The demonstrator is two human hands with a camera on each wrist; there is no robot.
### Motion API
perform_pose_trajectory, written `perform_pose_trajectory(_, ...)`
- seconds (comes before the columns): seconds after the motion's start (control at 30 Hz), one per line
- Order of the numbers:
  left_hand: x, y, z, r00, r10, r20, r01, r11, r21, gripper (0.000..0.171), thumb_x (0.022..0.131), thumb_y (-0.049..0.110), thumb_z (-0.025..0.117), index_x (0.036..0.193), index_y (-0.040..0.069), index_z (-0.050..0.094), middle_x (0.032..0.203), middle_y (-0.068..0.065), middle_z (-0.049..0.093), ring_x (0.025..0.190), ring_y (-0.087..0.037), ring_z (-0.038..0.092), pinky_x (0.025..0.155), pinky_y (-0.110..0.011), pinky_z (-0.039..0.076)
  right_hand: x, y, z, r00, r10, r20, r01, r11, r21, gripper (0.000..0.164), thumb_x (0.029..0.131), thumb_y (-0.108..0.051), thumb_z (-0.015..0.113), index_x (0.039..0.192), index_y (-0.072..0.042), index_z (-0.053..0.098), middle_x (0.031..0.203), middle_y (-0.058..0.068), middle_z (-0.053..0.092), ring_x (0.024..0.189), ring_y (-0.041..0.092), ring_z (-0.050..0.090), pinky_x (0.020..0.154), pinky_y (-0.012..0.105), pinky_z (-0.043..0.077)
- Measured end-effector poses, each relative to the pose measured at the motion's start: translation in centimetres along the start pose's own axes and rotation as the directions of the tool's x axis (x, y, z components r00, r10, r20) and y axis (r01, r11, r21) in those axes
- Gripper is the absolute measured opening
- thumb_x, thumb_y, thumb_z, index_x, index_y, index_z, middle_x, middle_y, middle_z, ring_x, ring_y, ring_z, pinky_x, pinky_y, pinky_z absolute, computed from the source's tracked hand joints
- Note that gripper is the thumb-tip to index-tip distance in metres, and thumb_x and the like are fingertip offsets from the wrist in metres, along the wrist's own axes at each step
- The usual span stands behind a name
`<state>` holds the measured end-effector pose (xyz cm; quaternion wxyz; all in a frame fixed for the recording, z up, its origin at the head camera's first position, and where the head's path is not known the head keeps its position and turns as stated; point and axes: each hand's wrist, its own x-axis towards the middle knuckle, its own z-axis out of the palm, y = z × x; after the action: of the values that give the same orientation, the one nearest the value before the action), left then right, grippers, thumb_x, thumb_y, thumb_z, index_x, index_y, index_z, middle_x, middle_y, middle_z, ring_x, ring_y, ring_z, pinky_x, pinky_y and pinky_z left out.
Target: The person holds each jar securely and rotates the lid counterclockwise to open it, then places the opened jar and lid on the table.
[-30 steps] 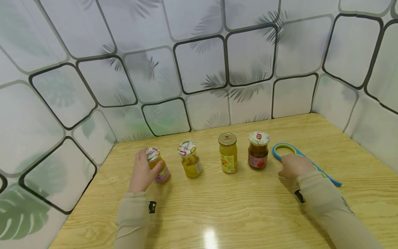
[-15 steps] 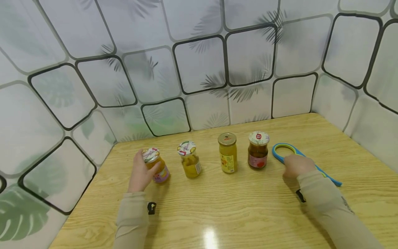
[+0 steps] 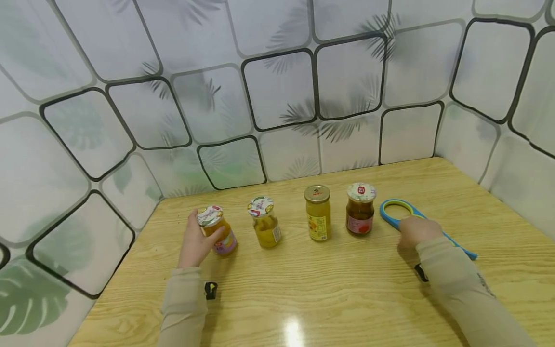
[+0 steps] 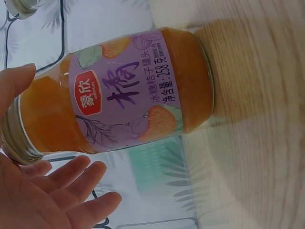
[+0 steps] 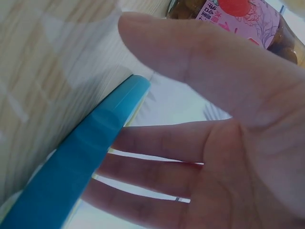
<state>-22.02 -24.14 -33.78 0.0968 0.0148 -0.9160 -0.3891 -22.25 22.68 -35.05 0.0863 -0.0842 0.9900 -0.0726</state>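
At the left of the row stands a glass jar of mandarin oranges (image 4: 124, 90) with a purple label and patterned lid. My left hand (image 3: 193, 243) curves loosely beside it; the thumb overlaps the neck in the left wrist view, the other fingers spread apart from the glass. On the right a blue jar opener (image 5: 71, 157), lined in yellow-green, lies on the table with its ring toward the back. My right hand (image 3: 418, 233) is over its handle, thumb well apart from it and fingers straight along its far side. The hand hides the handle's middle.
A jar of yellow fruit (image 3: 266, 229) with a patterned lid, a taller yellow jar (image 3: 318, 214) with a gold lid and a dark red-brown jar (image 3: 360, 212) stand between the hands. A patterned wall covering (image 3: 282, 86) rises behind the wooden table (image 3: 329, 294).
My left hand has drawn back slightly, baring more of the lid. The right hand has shifted a little to the right along the jar opener. The jars stay in place.
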Motion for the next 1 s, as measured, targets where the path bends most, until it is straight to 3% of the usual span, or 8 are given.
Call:
perform_pose_trajectory(0.37, 0.21, -0.56, 0.17, 0.999, -0.038, 0.007, 0.038, 0.998, -0.052, 0.097, 0.081, 0.031, 0.064, 0.138, 0.001, -0.008, 0.132, -0.031, 0.029, 0.12, -0.039, 0.032, 0.095, -0.051, 0.031, 0.01, 0.19, -0.15, 0.998, 0.023, 0.058, -0.024, 1.0, 0.006, 0.018, 0.063, -0.015, 0.066, 0.073, -0.005, 0.055, 0.072, 0.005, 0.055, 0.065, 0.021, 0.049, 0.053, 0.042, 0.042)
perform_pose_trajectory(1.0, 0.33, -0.95, 0.3, 0.999, -0.041, 0.022, 0.042, 0.998, -0.04, 0.094, 0.08, 0.034, 0.065, 0.138, -0.002, 0.0, 0.13, -0.031, 0.032, 0.116, -0.04, 0.037, 0.092, -0.049, 0.035, -0.16, 0.4, -0.3, 0.997, 0.01, 0.072, -0.011, 1.0, 0.008, 0.025, 0.066, -0.016, 0.071, 0.074, -0.004, 0.051, 0.07, 0.004, 0.051, 0.064, 0.02, 0.046, 0.054, 0.04, 0.042)
